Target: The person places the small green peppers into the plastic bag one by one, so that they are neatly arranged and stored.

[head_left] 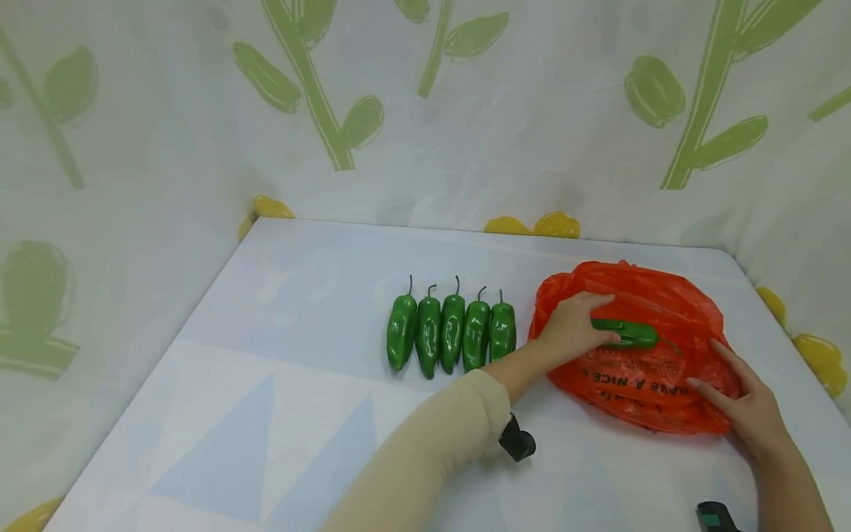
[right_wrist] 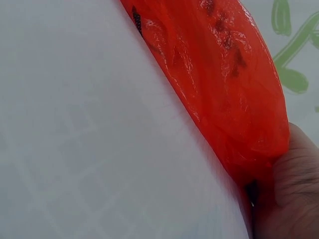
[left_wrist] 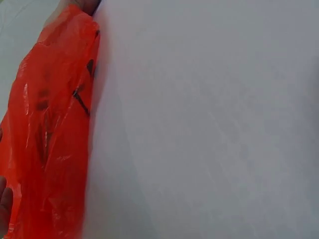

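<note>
A red plastic bag [head_left: 638, 377] [left_wrist: 60, 124] [right_wrist: 224, 84] lies crumpled at the table's right side. One green pepper [head_left: 640, 335] rests on it, stem to the right. My left hand [head_left: 575, 325] [left_wrist: 5, 209] is over the bag's left part, thumb against the pepper's tip and a finger stretched out above it. At the bag's right edge my right hand [head_left: 751, 406] [right_wrist: 299, 189] holds the plastic, thumb and a finger on top; its other fingers are hidden.
Several green peppers [head_left: 452, 332] stand in a row left of the bag, stems away from me, on the pale table [head_left: 299, 310]. My left forearm passes close to the row's right end. Behind the table hangs a leaf-patterned sheet [head_left: 532, 148].
</note>
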Available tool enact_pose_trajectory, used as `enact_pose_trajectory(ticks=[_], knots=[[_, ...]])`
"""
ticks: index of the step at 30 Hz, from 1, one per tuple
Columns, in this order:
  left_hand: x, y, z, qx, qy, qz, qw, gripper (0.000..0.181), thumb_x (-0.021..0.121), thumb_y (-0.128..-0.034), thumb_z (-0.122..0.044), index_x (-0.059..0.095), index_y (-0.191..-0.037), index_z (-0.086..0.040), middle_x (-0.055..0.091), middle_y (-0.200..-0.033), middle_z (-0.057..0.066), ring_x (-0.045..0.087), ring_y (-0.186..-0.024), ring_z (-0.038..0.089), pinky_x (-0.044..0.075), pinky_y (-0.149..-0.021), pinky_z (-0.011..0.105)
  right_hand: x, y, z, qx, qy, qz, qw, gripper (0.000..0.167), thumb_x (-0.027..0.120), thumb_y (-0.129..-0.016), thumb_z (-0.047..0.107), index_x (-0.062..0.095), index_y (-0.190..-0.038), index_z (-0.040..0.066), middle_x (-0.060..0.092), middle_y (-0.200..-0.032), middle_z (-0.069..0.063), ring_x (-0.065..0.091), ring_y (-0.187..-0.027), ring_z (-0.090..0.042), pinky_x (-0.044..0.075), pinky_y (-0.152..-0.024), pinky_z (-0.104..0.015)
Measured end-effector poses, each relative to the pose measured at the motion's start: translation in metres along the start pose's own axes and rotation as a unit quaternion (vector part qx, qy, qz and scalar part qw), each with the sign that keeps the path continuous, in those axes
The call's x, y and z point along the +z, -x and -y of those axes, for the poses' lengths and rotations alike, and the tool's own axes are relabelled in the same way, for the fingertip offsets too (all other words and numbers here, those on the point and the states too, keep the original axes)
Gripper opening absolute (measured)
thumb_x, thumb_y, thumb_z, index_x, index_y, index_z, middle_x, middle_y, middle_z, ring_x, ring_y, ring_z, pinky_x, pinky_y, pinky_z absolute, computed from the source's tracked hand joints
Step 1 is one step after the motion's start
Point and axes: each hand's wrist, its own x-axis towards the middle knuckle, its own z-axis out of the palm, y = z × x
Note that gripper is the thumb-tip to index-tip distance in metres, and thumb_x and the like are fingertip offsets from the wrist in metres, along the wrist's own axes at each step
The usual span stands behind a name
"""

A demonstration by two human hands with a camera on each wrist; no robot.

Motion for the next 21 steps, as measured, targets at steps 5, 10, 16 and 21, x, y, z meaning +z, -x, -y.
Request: enact_pose_trajectory(ticks=[5,10,16,21], knots=[[-0.013,0.004,-0.002,0.007,0.003,0.001,1.0000,0.063,0.074,-0.0812,-0.032,0.049,-0.138,-0.026,0.047,-0.139,-0.015,0.041,-0.128,0.001,0.043,-0.096,0.019,-0.001,-0.002,0.003,-0.002,0.001,-0.001,1.0000,0.075,0.058,-0.092,0.037,0.007,-0.147,0.046,-0.011,-0.157,0.012,-0.013,-0.144,-0.025,0.007,-0.115,-0.041],[-0.021,0.013,0.001,0.037,0.010,0.000,0.9993,0.063,0.074,-0.0817,-0.034,0.049,-0.139,-0.023,0.049,-0.139,-0.012,0.041,-0.129,0.002,0.040,-0.099,0.020,-0.002,-0.004,0.004,0.015,-0.002,-0.002,0.9999,0.077,0.058,-0.092,0.040,0.004,-0.147,0.045,-0.015,-0.156,0.002,-0.016,-0.142,-0.032,0.004,-0.108,-0.062],[-0.030,0.026,0.003,0.054,0.031,-0.004,0.9981,0.064,0.074,-0.0795,-0.039,0.051,-0.137,-0.023,0.051,-0.137,-0.010,0.044,-0.126,0.003,0.042,-0.096,0.021,-0.001,-0.002,0.002,-0.002,-0.006,-0.003,1.0000,0.076,0.058,-0.093,0.037,0.006,-0.148,0.045,-0.012,-0.157,0.009,-0.015,-0.143,-0.028,0.002,-0.110,-0.059],[-0.038,0.039,0.005,0.066,0.030,-0.009,0.9973,0.066,0.075,-0.0788,-0.039,0.051,-0.138,-0.021,0.051,-0.137,-0.007,0.045,-0.126,0.005,0.044,-0.094,0.021,0.000,-0.003,0.002,-0.001,-0.014,0.001,0.9999,0.076,0.058,-0.093,0.037,0.007,-0.148,0.046,-0.012,-0.157,0.009,-0.015,-0.143,-0.028,0.002,-0.110,-0.058]])
